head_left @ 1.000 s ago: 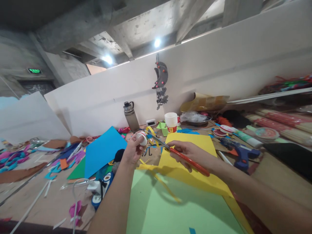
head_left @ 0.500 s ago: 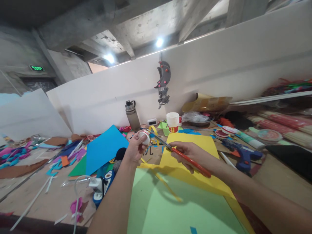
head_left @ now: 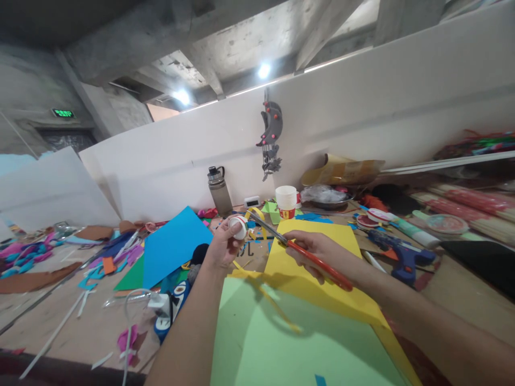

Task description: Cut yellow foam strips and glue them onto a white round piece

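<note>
My left hand (head_left: 223, 246) is raised above the table, fingers closed round a small white paper cup (head_left: 238, 227) with a red band, its bottom turned toward me. My right hand (head_left: 317, 253) grips red-handled scissors (head_left: 309, 255); their metal blades point left and reach close to the cup. A yellow paper strip (head_left: 254, 215) curls just behind the cup. Under both hands lie a yellow sheet (head_left: 322, 236) and a light green sheet (head_left: 289, 343).
A blue sheet (head_left: 173, 244), coloured scraps (head_left: 100, 262) and a white cable (head_left: 132, 305) lie to the left. A grey bottle (head_left: 219, 191), a stack of paper cups (head_left: 286, 201) and a metal bowl (head_left: 325, 201) stand by the white wall. A blue glue gun (head_left: 402, 257) lies right.
The scissors and my right hand have shifted slightly to the right. My left hand still holds the cup in the same place.
</note>
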{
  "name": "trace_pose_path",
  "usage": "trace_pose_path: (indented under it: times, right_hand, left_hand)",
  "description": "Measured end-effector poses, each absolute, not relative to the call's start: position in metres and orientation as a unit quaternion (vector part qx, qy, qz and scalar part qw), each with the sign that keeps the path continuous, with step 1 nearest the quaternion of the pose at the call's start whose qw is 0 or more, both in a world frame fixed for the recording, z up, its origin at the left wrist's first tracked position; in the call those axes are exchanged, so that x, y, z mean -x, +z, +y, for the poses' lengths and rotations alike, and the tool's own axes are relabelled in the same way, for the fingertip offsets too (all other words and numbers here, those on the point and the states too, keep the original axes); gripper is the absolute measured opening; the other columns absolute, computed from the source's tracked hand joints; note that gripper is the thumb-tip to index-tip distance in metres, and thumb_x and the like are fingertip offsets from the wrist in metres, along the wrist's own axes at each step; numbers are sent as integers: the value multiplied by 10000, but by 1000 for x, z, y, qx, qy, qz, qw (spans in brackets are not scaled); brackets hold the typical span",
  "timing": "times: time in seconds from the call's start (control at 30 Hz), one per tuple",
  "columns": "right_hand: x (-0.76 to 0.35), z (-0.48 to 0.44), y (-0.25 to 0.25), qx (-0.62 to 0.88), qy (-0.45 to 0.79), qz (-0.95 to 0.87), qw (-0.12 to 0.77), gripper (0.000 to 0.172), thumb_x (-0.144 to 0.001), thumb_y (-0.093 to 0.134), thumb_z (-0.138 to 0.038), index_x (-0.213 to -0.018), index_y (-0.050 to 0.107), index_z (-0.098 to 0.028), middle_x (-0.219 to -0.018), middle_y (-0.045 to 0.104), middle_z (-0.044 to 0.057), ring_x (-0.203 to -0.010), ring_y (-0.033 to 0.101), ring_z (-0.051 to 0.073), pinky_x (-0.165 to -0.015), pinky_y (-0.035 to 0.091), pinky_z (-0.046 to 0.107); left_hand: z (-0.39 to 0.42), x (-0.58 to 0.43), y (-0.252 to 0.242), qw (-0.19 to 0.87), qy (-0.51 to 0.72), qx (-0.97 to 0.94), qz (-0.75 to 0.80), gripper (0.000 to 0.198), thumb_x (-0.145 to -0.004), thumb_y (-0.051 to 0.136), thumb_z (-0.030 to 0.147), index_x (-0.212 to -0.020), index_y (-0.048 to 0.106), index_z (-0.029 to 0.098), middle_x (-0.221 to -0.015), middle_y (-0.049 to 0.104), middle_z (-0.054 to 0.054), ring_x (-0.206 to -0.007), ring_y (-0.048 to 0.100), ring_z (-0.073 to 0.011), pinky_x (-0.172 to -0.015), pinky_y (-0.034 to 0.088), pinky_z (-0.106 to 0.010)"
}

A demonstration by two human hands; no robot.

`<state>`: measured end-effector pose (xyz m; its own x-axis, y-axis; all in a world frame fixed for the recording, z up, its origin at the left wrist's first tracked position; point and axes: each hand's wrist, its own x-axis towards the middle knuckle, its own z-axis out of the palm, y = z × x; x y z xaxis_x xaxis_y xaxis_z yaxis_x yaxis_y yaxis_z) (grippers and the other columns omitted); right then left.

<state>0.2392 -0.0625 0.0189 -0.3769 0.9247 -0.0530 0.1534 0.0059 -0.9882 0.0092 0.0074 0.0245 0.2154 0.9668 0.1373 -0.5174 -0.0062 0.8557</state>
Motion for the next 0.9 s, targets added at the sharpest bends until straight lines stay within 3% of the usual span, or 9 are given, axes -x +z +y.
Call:
trace_pose_path:
  times: [0.4, 0.7, 0.9]
  right_hand:
    - [-237, -65, 24, 445, 560, -600, 359, 379, -754, 587, -566, -815, 476, -209, -596, 507, -77, -325, 443, 50, -282, 379, 177]
    - [-240, -61, 20, 446, 571, -595, 349, 333, -790, 572, -523, -822, 484, -204, -608, 515, -63, -353, 466, 66, -301, 417, 193]
    - [-243, -59, 16, 437, 571, -596, 356, 358, -791, 574, -548, -847, 494, -203, -625, 518, -58, -358, 452, 60, -301, 415, 193]
  left_hand:
    - [15, -10, 21, 636, 581, -365, 352, 258, -611, 790, 177, -796, 613, 147, -643, 618, 11, -504, 561, -56, -329, 335, -84]
    - [11, -11, 29, 672, 578, -298, 355, 107, -712, 687, 115, -768, 598, 136, -578, 582, 20, -443, 513, -39, -314, 324, -82]
    - [14, -11, 24, 663, 566, -305, 384, 101, -715, 677, 108, -785, 606, 122, -589, 616, 8, -444, 549, -66, -325, 391, -124]
